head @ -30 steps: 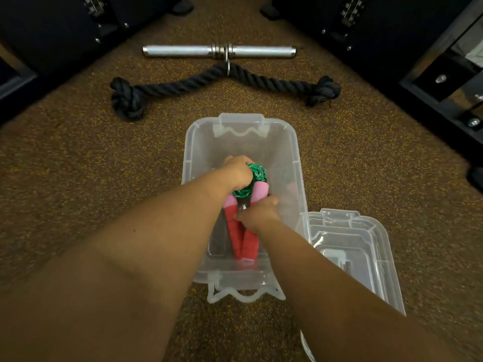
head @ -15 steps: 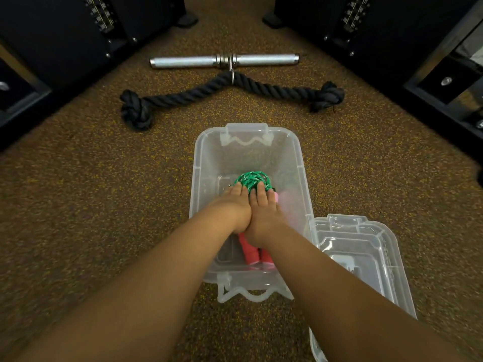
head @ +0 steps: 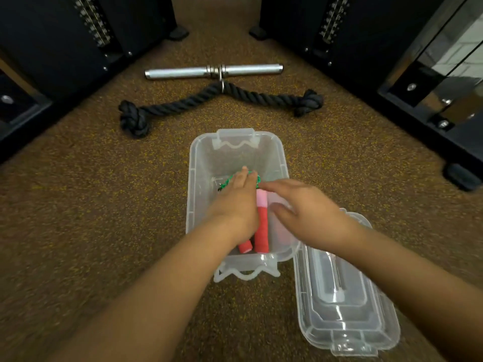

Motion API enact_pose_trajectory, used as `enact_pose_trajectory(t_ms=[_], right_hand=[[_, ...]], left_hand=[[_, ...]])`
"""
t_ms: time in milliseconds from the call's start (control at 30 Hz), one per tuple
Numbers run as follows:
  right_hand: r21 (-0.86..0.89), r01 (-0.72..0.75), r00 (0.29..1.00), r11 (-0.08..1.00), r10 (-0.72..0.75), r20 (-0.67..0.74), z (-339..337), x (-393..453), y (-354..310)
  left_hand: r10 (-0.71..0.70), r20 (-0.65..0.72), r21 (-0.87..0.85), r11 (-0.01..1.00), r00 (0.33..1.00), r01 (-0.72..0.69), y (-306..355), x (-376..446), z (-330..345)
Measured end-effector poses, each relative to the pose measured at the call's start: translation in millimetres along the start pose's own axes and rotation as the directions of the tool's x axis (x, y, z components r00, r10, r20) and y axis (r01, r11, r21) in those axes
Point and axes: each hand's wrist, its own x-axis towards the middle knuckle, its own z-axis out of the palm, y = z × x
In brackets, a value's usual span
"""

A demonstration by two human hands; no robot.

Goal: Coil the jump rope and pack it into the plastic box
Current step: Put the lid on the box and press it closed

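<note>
The clear plastic box (head: 236, 142) stands open on the brown floor. Inside it lies the jump rope, its two red and pink handles (head: 261, 223) side by side and its green coiled cord (head: 257, 178) at their far end. My left hand (head: 236, 202) lies flat on the left handle and the cord, fingers spread, hiding most of both. My right hand (head: 305, 207) hovers over the box's right rim with fingers apart, holding nothing; it looks blurred.
The box's clear lid (head: 342, 304) lies upside down on the floor to the right. Beyond the box lie a thick black rope (head: 217, 100) and a steel bar (head: 213, 71). Black gym machine frames (head: 366, 35) flank both sides.
My right hand has lifted off the handles and moved right, over the box's rim. My left hand stays pressed on the rope in the box.
</note>
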Motion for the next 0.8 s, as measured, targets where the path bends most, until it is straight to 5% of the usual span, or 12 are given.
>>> enact_pose_trajectory(t_ms=[133, 300, 567, 800], right_hand=[[0.104, -0.107, 0.935, 0.989, 0.135, -0.329, -33, -83, 35], [0.341, -0.393, 0.738, 0.854, 0.514, -0.438, -6, -168, 84], [0.314, -0.65, 0.661, 0.692, 0.719, -0.215, 43, -223, 126], [0.319, -0.782, 0.578, 0.535, 0.814, 0.054, 57, -232, 136]], left_hand=[[0.341, -0.235, -0.073, 0.928, 0.91, -0.366, 50, -55, 19], [0.628, -0.037, 0.016, 0.778, 0.777, -0.628, 83, -81, 80], [0.386, 0.424, 0.069, 0.888, 0.819, -0.454, 76, -89, 154], [0.173, 0.572, 0.15, 0.939, 0.802, -0.31, 67, -92, 183]])
